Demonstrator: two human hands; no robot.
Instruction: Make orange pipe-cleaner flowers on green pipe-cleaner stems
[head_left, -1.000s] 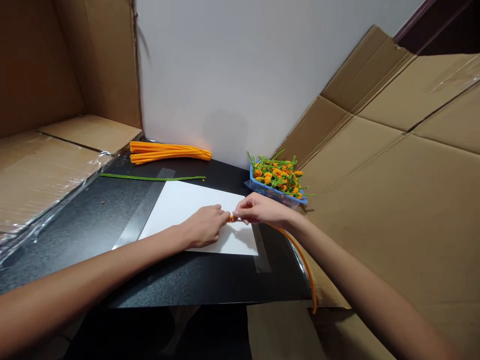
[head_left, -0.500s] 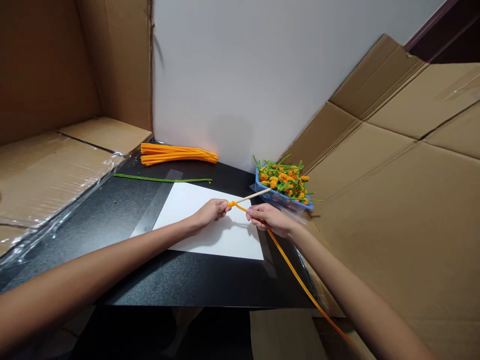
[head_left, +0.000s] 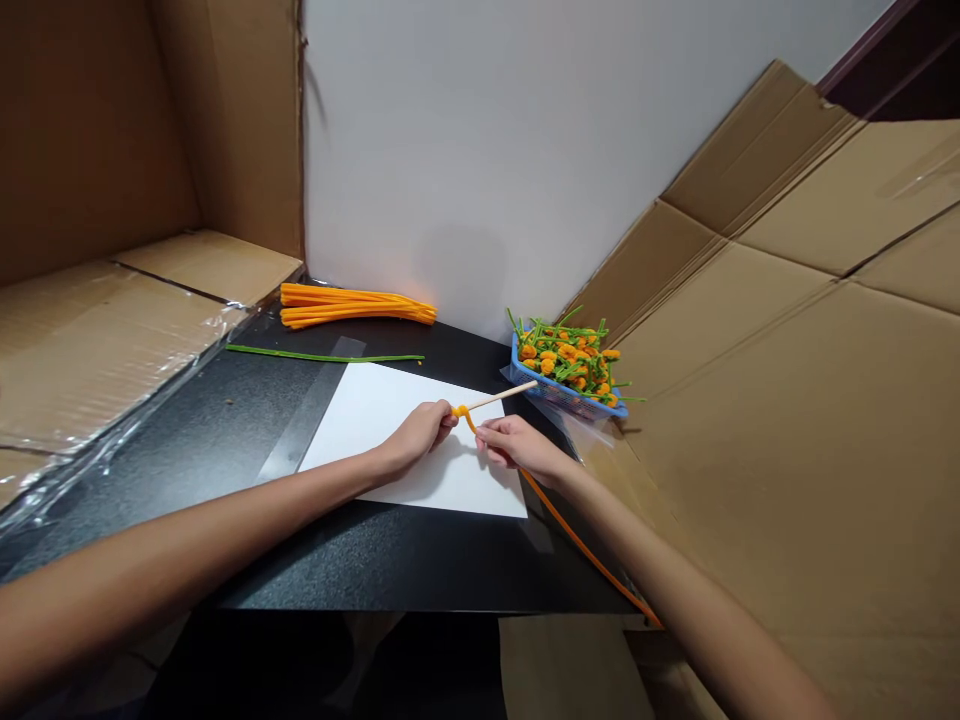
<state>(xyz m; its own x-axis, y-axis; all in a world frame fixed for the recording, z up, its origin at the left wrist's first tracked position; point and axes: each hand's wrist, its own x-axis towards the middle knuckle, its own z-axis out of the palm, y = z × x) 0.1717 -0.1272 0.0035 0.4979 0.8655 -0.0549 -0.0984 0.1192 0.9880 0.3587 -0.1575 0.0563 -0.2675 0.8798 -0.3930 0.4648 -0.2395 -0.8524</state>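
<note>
Holding the wooden stick (head_left: 504, 395) above the white paper (head_left: 352, 420), left hand (head_left: 420, 435) is closed around it; right hand (head_left: 517, 445) pinches the orange pipe cleaner (head_left: 574, 540), which wraps the stick. No writing can be read.

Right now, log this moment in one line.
left hand: grips stick | right hand: holds orange strand | strand: looped on stick
</note>
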